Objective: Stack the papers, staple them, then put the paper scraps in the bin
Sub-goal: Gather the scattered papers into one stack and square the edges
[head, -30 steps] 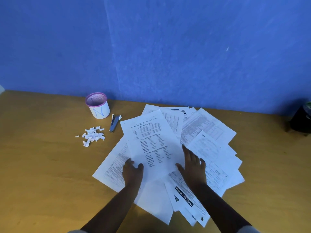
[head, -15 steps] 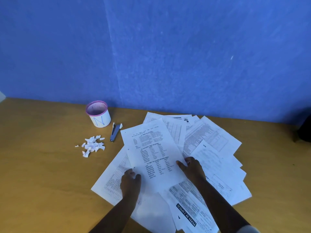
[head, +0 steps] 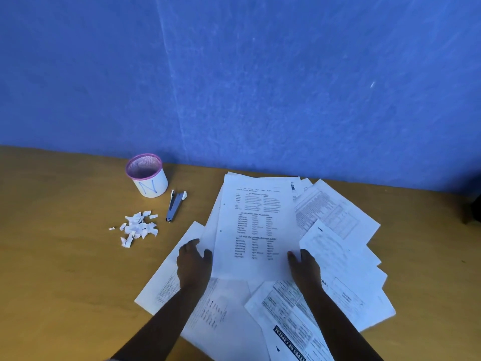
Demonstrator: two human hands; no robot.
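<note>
**Printed sheets held at both edges**

Left hand [head: 194, 264] and right hand [head: 304, 267] each pinch the top white printed sheet [head: 256, 225] over scattered papers [head: 338, 256] on the wooden bench [head: 52, 282]. White torn scraps [head: 138, 227], grey stapler [head: 175, 205], pink-rimmed white bin [head: 147, 175] sit left.

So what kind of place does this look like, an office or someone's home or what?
Probably a desk or study table, office or home I cannot tell. A wooden tabletop stands against a plain blue wall, with printed papers spread out, a stapler, and a small bin marked N.
</note>
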